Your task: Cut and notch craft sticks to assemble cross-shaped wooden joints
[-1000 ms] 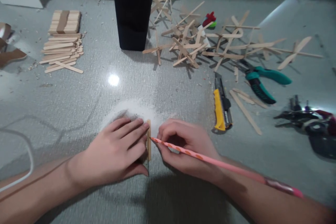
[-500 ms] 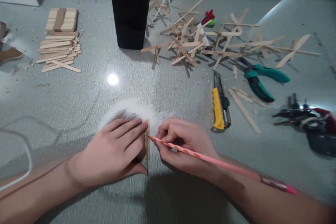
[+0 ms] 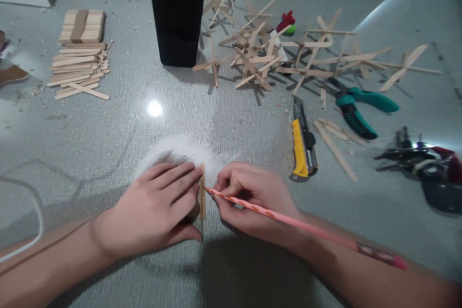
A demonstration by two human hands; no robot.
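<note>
My left hand [image 3: 159, 202] lies flat with fingers stretched out and thumb apart, its fingertips at the left side of a short upright-lying wooden craft stick [image 3: 203, 192]. A thin dark edge shows by the thumb; what it belongs to is hidden under the palm. In my right hand [image 3: 252, 197] a pink pencil [image 3: 296, 223] is pinched between the fingers, its shaft running back over the forearm. The pencil's tip touches or nearly touches the stick's right side, about midway along it. White powder [image 3: 176, 147] is spread just beyond my left fingers.
Bundled and loose craft sticks [image 3: 79, 65] lie at the left. A tall black box [image 3: 178, 19] stands at the back. Crossed stick pieces [image 3: 258, 60] spread behind a yellow utility knife [image 3: 300, 147] and green-handled pliers [image 3: 355, 110]. A white cable [image 3: 32, 202] curves beside my left arm.
The view has shifted very slightly. Both hands, the pencil and the stick keep the same places relative to one another.
</note>
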